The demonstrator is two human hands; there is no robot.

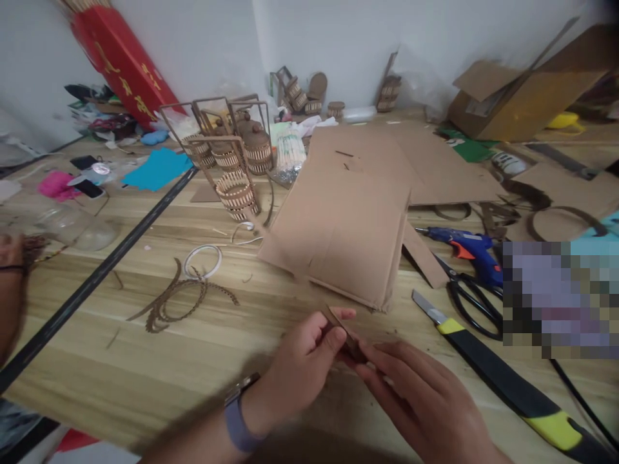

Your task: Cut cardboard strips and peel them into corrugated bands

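Brown strip [341,327] is being pinched by the left hand [300,362] and right hand [425,396] near the cardboard [345,219] and utility knife [500,374]

A craft workshop here, its wooden table [145,361] carrying a glue gun [469,248], scissors [474,299] and little handled baskets [236,187]!

- Brown strip [337,321]: thin, narrow, partly hidden.
- Held aslant above the table [120,386], toward its near edge, one end pointing away and left.
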